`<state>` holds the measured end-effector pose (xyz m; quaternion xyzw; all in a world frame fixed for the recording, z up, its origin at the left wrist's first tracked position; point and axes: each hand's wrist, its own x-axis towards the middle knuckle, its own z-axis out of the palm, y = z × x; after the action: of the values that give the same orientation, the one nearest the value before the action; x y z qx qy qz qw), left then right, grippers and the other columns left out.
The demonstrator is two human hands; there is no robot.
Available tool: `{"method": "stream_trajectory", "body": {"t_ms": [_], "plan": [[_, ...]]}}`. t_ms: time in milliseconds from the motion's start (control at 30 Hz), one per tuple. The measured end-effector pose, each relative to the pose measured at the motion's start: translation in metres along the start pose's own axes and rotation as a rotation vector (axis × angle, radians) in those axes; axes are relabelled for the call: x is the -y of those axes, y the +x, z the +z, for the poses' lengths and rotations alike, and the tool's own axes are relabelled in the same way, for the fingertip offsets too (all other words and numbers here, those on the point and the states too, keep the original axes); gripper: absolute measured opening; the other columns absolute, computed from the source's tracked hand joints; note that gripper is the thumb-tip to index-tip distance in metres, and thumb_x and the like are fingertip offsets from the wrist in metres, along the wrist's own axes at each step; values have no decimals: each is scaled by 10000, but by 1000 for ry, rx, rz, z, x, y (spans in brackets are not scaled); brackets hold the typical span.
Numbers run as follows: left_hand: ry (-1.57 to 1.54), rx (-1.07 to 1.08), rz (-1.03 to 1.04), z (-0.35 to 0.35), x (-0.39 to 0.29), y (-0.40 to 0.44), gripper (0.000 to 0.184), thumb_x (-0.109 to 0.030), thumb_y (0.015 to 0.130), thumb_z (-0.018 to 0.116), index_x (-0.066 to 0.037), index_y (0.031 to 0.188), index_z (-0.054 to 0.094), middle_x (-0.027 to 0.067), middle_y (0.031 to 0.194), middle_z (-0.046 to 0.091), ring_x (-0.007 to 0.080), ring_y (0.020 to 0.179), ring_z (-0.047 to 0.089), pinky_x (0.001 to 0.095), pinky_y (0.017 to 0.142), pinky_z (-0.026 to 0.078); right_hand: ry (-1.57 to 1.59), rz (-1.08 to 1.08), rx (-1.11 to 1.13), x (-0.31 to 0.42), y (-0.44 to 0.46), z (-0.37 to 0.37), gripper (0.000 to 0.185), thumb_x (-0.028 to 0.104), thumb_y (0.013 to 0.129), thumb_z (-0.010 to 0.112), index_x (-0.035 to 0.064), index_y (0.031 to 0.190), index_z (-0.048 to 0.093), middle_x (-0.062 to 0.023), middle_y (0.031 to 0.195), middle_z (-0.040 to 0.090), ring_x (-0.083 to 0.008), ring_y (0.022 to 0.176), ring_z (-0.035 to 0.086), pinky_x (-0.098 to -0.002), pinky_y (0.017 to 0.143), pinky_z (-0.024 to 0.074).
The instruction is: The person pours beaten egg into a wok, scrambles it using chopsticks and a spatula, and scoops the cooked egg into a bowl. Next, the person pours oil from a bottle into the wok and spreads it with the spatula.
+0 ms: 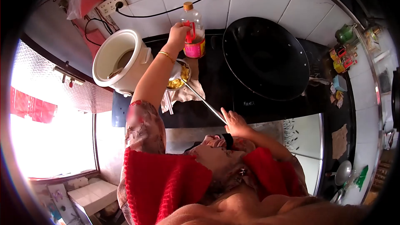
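My left hand (178, 36) is closed round the red handle of a clear plastic bottle (197, 20). The bottle has an orange cap and a pink and yellow label, and it stands upright near the tiled wall. Just below it, partly behind my left forearm, is a bowl (190, 71) of yellow food that looks like scrambled egg (175, 84). My right hand (236, 123) grips the end of a long-handled metal spatula (204, 101), index finger stretched along it. Its far end reaches into the bowl; the blade is only partly clear. A cloth (189, 93) lies under the bowl.
A large black wok (266, 58) sits on the dark cooktop to the right. At left stands a white electric pot (139, 68) without its lid. A black cord (175, 12) runs along the wall from a socket (111, 4). Several bottles (344, 58) stand at the far right.
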<state>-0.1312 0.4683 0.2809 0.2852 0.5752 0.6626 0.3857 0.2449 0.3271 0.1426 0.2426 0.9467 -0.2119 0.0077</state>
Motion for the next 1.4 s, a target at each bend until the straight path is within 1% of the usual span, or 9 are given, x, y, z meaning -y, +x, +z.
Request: {"method": "stream_trajectory", "body": {"t_ms": [300, 467, 667, 733, 767, 867, 900, 1167, 1400], "plan": [[110, 31, 46, -14, 46, -2, 301, -23, 761, 544, 17, 1059, 544, 97, 899, 600, 184, 826, 579, 274, 727, 473, -31, -26, 95, 7, 5, -8, 784, 79, 756, 563, 12, 1422, 156, -209, 1028, 496, -330, 920, 527, -418, 778, 466], [661, -142, 446, -42, 62, -7, 398, -77, 723, 582, 27, 1104, 528, 171, 900, 603, 275, 836, 609, 356, 814, 473, 55, -9, 29, 1, 11, 17, 758, 27, 763, 524, 37, 1427, 159, -219, 1024, 496, -362, 883, 540, -438, 765, 467], [764, -189, 586, -77, 23, -151, 284, -26, 731, 581, -11, 1003, 501, 142, 898, 538, 268, 770, 529, 356, 737, 441, 283, 141, -88, 12, 8, -24, 724, -20, 750, 486, 155, 1412, 248, -218, 974, 520, -410, 855, 553, -464, 750, 487], [862, -259, 495, -92, 38, -187, 265, -6, 712, 573, -24, 965, 493, 142, 878, 528, 290, 790, 515, 372, 703, 439, 374, 0, -260, -3, 9, -15, 725, -35, 736, 477, 153, 1405, 272, -216, 956, 528, -415, 863, 556, -461, 735, 493], [911, -268, 510, -102, 54, -199, 257, -14, 712, 575, -20, 953, 486, 153, 892, 530, 323, 812, 521, 392, 724, 448, 434, -157, -432, -2, 13, -18, 684, -30, 763, 469, 165, 1396, 302, -159, 897, 538, -306, 712, 582, -405, 581, 500], [1084, -286, 210, -116, 105, -231, 345, -103, 718, 623, -22, 1016, 469, 218, 959, 527, 390, 898, 537, 454, 772, 472, 1286, 458, 210, 27, -4, -84, 645, -7, 807, 471, 158, 1402, 288, -73, 827, 507, -149, 569, 497, -293, 449, 422], [1114, -275, 152, -116, 116, -238, 354, -107, 723, 606, -11, 1033, 462, 239, 972, 524, 400, 917, 538, 458, 792, 472, 1442, 516, 245, 37, -6, -100, 609, 16, 846, 464, 151, 1408, 270, -16, 792, 456, -58, 522, 378, -196, 413, 316], [1245, -215, -153, -109, 159, -238, 369, -58, 752, 506, 75, 1083, 415, 287, 1052, 511, 399, 975, 557, 407, 841, 490, 1819, 526, 384, 49, -21, -140, 478, 37, 899, 420, 132, 1356, 316, -28, 767, 460, -43, 492, 361, -158, 381, 289], [1417, -220, -67, -115, 172, -231, 319, -76, 779, 535, 68, 1043, 429, 278, 1021, 546, 366, 909, 615, 392, 752, 526, 1904, 525, 421, 46, -26, -138, 501, 26, 901, 432, 142, 1370, 299, -46, 782, 457, -47, 490, 369, -161, 364, 305]]}}
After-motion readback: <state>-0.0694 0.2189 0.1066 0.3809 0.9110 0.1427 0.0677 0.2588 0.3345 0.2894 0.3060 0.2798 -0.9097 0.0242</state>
